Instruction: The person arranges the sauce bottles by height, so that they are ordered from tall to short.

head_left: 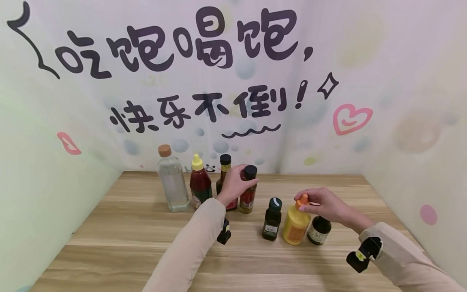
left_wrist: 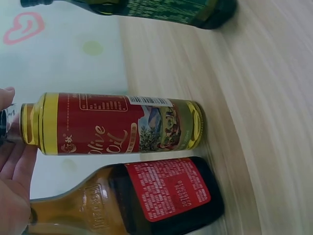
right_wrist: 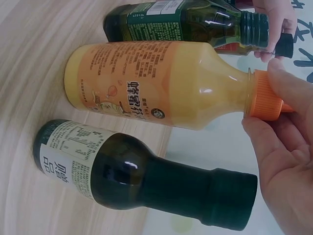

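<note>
Olive oil bottle (head_left: 248, 190) under left hand (head_left: 233, 184); right hand (head_left: 322, 202) pinches yellow bottle (head_left: 295, 223) cap.

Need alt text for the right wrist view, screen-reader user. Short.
A right hand pinches the orange cap of a yellow sauce bottle standing on a wooden table. A dark bottle with a black cap stands on one side of it and a green-labelled oil bottle on the other.

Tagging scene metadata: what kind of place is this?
Likely a staged recording booth dressed as a kitchen or eatery corner: a wooden table, walls covered in a printed cartoon backdrop with Chinese lettering, and a row of condiment bottles, including an olive oil bottle and a yellow sauce bottle.
</note>
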A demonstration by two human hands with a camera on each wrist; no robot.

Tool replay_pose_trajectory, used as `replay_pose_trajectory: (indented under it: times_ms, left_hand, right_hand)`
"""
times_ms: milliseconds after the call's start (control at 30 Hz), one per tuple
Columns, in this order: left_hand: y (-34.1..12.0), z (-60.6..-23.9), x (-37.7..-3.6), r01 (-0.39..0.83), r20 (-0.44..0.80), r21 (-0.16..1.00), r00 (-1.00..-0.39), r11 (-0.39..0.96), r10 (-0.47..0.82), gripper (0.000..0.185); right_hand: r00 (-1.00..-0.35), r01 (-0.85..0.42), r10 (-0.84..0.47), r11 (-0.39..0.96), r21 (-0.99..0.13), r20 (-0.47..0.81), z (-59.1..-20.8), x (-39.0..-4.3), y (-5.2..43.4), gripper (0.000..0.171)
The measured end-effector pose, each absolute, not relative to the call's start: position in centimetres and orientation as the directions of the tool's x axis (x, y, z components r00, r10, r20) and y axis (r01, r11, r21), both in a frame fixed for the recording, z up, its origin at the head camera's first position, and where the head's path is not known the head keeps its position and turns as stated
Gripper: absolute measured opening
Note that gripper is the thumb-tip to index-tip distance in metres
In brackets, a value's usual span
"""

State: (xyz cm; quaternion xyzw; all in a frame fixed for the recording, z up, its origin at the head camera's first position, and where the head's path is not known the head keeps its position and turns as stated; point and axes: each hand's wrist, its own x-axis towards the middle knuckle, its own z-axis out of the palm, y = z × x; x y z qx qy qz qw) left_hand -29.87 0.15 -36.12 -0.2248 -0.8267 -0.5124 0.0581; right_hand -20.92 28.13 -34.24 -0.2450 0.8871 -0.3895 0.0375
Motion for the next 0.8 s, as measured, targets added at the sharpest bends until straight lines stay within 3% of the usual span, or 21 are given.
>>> replay_pose_trajectory:
  times_ms: [533,800]
  left_hand:
    - [0.66,-36.89,-30.08,0.376,0.301,0.869,-0.918,0.321,0.259,0.038]
    - [0.93,-37.01,-30.33,0.379,0.292,0.877,-0.908,0.296,0.299,0.039]
  right_hand:
    - [-0.869,-0.429,-0.477,0.587,-0.686,0.135,-34.16,-21.05,27.65,0.022]
    - [-0.873,-0.429,-0.467,0.598,-0.676,0.141,-34.24,-20.94,27.94,0.021]
